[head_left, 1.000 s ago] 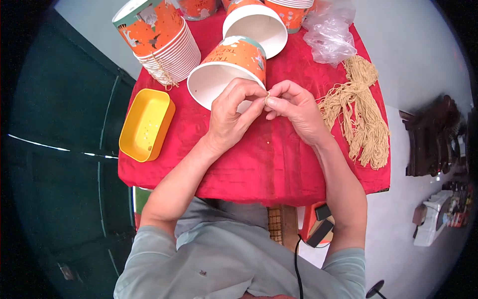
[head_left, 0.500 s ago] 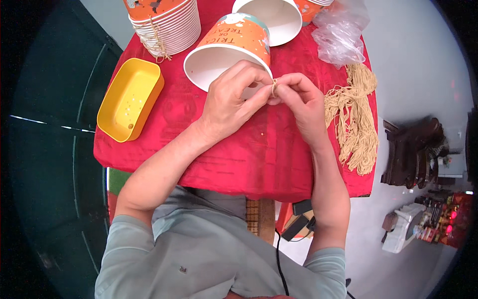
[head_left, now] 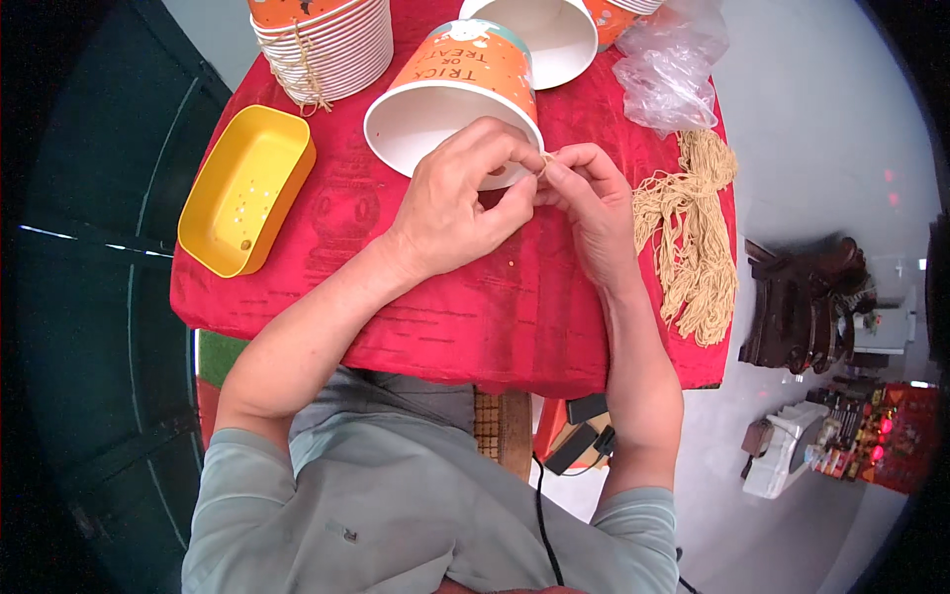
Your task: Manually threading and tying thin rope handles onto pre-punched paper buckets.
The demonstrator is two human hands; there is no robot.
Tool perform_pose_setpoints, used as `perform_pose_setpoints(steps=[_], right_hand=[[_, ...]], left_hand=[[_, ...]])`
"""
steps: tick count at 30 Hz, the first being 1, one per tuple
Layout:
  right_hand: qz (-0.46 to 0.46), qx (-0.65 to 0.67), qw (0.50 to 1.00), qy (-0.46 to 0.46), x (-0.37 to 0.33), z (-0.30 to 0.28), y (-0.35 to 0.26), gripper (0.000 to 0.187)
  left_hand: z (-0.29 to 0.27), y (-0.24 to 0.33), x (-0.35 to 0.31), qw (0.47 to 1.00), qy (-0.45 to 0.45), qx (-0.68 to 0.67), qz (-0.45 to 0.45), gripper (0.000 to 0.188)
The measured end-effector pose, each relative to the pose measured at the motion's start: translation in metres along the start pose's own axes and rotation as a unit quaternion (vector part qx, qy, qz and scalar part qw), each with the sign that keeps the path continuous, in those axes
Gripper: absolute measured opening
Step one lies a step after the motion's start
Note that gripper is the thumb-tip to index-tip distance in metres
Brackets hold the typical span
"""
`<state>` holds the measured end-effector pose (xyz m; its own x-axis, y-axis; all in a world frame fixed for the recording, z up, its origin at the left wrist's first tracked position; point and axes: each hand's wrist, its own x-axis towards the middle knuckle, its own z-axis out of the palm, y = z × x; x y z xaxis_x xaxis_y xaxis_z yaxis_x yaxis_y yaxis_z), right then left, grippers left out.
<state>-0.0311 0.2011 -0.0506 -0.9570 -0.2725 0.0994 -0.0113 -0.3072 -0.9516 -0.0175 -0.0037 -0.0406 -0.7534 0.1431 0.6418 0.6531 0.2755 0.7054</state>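
A tan string (head_left: 546, 160) is pinched in the grip of the right hand (head_left: 597, 210) beside an orange bucket (head_left: 485, 64) on the red-covered table (head_left: 435, 332); whether the left hand (head_left: 453, 206) pinches too cannot be told.

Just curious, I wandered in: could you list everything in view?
Tablecloth: one, red, centre
Front bucket: one, orange and white, upper centre
Rear bucket: one, white inside, beyond it
Nested buckets: several, orange and white, upper left
More buckets: count unclear, orange and white, top edge
Tub: one, yellow, table's left
String bundle: one, tan, table's right
Bag: one, clear, beyond string
Strand: one, tan, near front bucket's rim
Furniture: count unclear, dark brown, right
Cable: one, black, bottom
Shirt: one, grey-green, bottom
Left hand: one, bare, centre
Right hand: one, bare, beside it
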Motion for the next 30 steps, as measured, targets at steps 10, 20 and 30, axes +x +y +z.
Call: perform_pose_setpoints(steps=[10, 20, 30], right_hand=[[-0.004, -0.024, 1.000, 0.000, 0.001, 0.003, 0.005, 0.010], [0.038, 0.049, 0.998, 0.004, 0.002, 0.000, 0.005, 0.009], [0.014, -0.032, 0.999, 0.027, 0.004, 0.000, 0.012, 0.010]], left_hand=[[0.002, -0.011, -0.003, 0.997, -0.001, 0.069, 0.031, 0.014], [-0.002, -0.006, -0.004, 0.997, -0.039, -0.033, -0.057, 0.007], [-0.001, -0.022, -0.004, 0.952, -0.023, -0.218, -0.212, 0.011]])
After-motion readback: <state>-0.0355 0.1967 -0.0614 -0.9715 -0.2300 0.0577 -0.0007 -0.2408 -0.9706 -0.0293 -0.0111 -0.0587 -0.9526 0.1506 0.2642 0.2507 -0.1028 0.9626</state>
